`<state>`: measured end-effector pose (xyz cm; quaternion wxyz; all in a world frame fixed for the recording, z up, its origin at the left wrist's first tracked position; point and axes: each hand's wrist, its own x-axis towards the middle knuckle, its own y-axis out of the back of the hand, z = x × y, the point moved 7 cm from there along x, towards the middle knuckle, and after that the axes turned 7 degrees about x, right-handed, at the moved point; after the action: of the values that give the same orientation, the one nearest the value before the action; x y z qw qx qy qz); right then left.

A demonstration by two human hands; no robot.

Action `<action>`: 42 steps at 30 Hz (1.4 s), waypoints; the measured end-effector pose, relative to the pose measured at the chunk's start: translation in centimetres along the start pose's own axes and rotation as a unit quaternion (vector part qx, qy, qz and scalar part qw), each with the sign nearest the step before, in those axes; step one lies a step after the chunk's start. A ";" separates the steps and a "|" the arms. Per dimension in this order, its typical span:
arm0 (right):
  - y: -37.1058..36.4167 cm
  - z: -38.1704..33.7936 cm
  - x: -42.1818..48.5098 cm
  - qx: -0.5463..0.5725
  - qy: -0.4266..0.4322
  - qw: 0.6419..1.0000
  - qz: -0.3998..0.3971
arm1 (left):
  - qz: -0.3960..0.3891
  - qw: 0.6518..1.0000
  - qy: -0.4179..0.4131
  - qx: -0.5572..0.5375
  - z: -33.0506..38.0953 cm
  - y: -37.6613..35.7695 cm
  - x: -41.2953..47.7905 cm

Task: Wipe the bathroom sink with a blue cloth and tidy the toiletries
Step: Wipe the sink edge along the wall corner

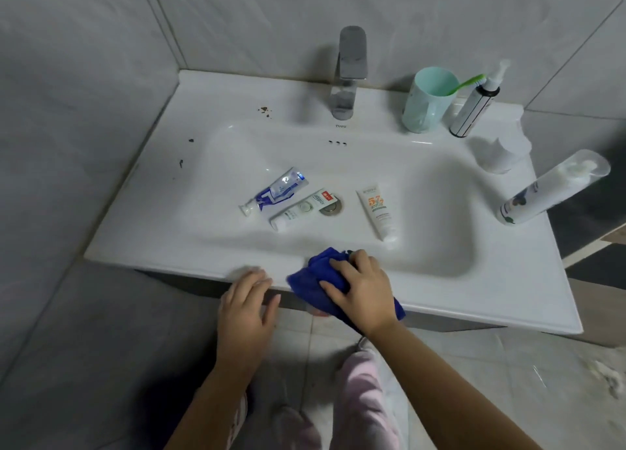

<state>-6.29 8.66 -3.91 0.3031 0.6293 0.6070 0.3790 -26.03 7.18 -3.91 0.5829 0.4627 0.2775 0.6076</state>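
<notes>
Head: right hand (359,287) grips blue cloth (313,275) on sink (474,299) front rim.

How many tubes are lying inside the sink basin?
3. A blue-and-white toothpaste tube lies left, a white tube beside it reaches the drain, and an orange-printed tube lies right. None seems hidden.

Dim, soft light; wide-angle edge distortion.

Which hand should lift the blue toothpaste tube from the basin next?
Probably left: the left hand is free at the sink rim, nearer the blue toothpaste tube; the right hand holds the blue cloth.
</notes>
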 end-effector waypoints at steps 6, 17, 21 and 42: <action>5.8 6.4 -2.8 -0.014 -0.108 0.994 0.012 | -0.012 0.999 0.036 -0.038 -1.8 1.4 -1.8; 12.1 5.8 -3.9 -0.144 -0.095 0.972 0.159 | 0.014 0.998 -0.035 -0.054 2.2 2.2 -0.6; 5.1 5.2 -3.9 -0.063 -0.081 0.992 0.073 | -0.002 0.998 -0.049 -0.046 2.2 1.9 -0.6; -7.4 -10.9 4.4 0.019 0.138 0.989 -0.055 | 0.003 0.997 0.072 0.030 -5.9 3.8 -2.3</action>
<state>-19.57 12.81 -3.85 0.2243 0.5423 0.6838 0.4336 -33.20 5.54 -3.55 0.5450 0.4359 0.3359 0.6325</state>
